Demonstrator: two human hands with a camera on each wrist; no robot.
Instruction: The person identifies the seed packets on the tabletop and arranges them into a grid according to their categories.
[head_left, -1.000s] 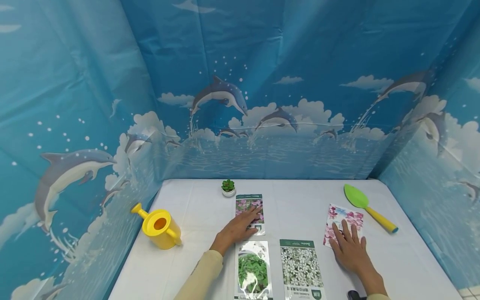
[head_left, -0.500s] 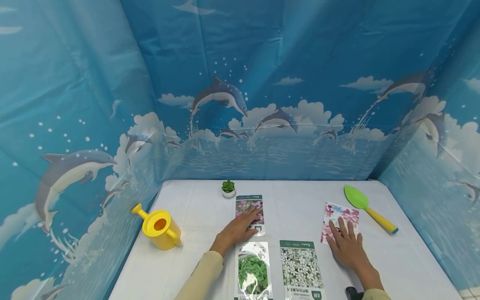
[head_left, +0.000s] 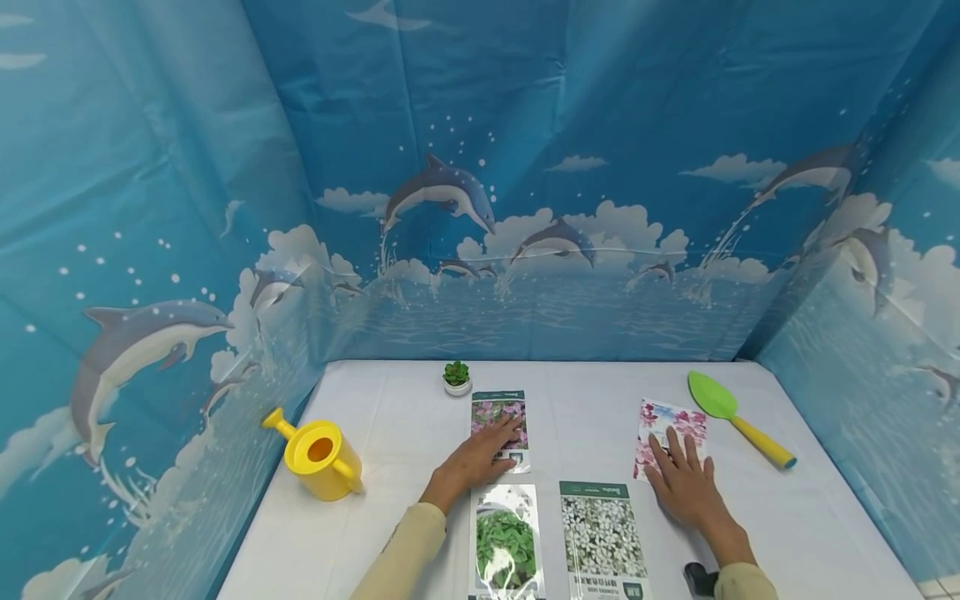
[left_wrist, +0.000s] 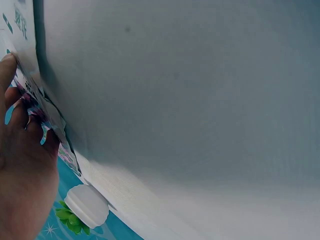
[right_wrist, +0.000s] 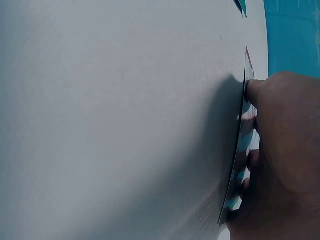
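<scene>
My left hand (head_left: 480,458) rests with spread fingers on a seed packet with pink-purple flowers (head_left: 517,408), near the middle of the white table. On the right, my right hand (head_left: 684,483) lies flat, fingers spread, on a white card with pink blossoms (head_left: 693,421); its near part is covered by the hand. Closer to me lie a packet picturing green leaves (head_left: 506,542) and another with white flowers (head_left: 602,533). The right wrist view shows the fingertips pressing on the card's face.
A yellow watering can (head_left: 322,462) stands at the left. Behind the pink-purple packet sits a small potted succulent (head_left: 457,377). A green trowel with a yellow handle (head_left: 738,417) lies right of the card. Dolphin-print curtains (head_left: 540,317) border the table at the back and sides.
My right hand has slid the blossom card to the left and slightly away from me, so more space separates it from the trowel. The left hand has stayed on its packet.
</scene>
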